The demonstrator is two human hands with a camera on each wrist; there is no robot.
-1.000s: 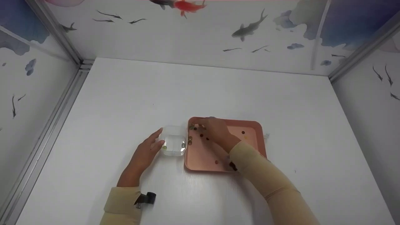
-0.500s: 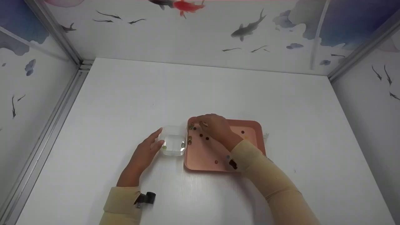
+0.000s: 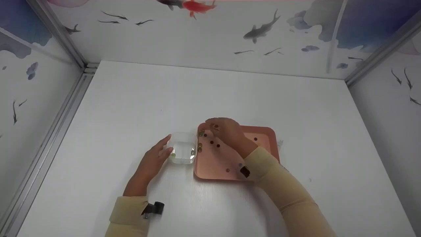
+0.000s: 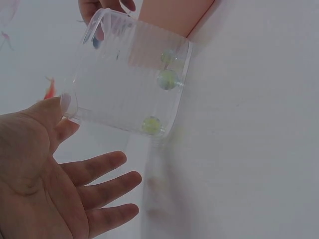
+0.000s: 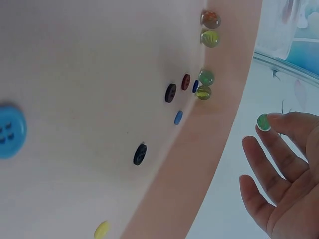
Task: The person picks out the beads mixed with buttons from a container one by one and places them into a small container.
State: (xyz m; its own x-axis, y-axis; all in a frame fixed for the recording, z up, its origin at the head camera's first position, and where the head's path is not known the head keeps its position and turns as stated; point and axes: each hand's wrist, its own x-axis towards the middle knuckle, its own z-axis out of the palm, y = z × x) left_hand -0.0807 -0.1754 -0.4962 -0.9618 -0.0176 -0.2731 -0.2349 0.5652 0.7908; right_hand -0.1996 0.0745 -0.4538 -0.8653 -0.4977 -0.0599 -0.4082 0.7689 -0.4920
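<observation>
A green marble is pinched between the thumb and index finger of my right hand, over the far left corner of the pink tray. Beside the tray's left edge stands a clear plastic box, with yellow-green marbles at its bottom. My left hand rests against the left side of this box, its thumb at the rim and the other fingers extended and spread. In the right wrist view, several marbles lie along the tray wall, near dark buttons.
A large blue button and a yellow button also lie in the tray. A small clear object sits just beyond its right edge. Printed panels enclose the white table at the back and sides.
My right hand has lifted slightly and shifted a little toward the back, over the tray's far rim. The left hand and the box have stayed in place.
</observation>
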